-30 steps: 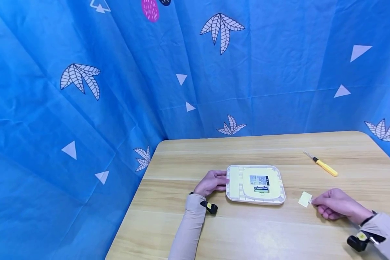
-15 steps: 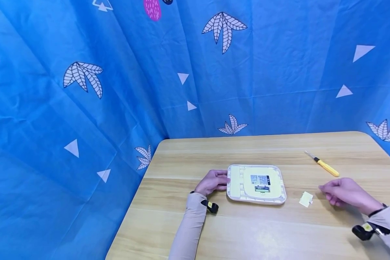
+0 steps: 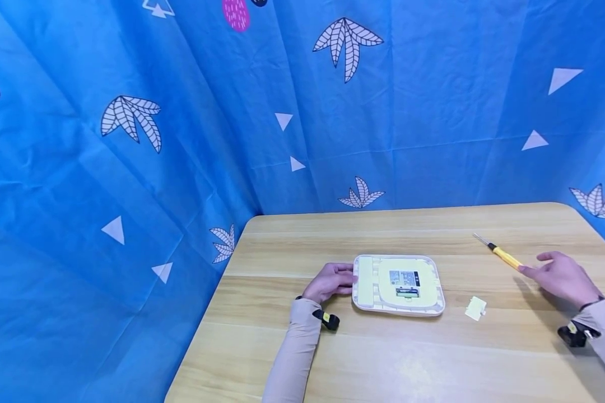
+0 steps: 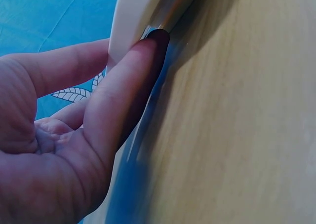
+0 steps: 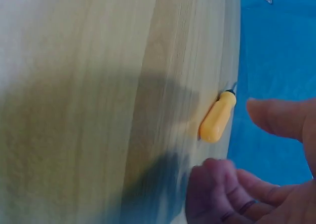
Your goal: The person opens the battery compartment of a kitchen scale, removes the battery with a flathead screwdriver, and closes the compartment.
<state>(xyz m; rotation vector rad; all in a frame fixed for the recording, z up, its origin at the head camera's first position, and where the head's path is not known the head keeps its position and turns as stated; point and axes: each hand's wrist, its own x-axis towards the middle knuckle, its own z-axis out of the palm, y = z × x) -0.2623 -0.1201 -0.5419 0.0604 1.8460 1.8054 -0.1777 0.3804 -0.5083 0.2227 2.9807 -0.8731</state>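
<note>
A white, flat, rounded rectangular device (image 3: pixel 370 282) rests with its label side up, a battery (image 3: pixel 407 293) showing in its uncovered compartment. My left hand (image 3: pixel 327 282) pinches the device's left edge; in the left wrist view, thumb and finger meet the white rim (image 4: pixel 131 17) from opposite sides. At the right, a screwdriver (image 3: pixel 506 257) with a yellow handle lies on the table, its tip toward the back left. Thumb and fingers spread apart, my right hand (image 3: pixel 564 277) hovers just beyond the handle's end, holding nothing. The right wrist view shows the yellow handle (image 5: pixel 218 118) beside the thumb.
Between the device and my right hand, a small pale battery cover (image 3: pixel 476 308) lies on the wooden table (image 3: pixel 383 358). A blue patterned curtain (image 3: pixel 433 112) hangs behind the table and along its left side.
My right hand has let go of the battery cover, leaving it on the table, and moved back and right to the screwdriver handle, its fingers spreading. My left hand stays at the device's edge.
</note>
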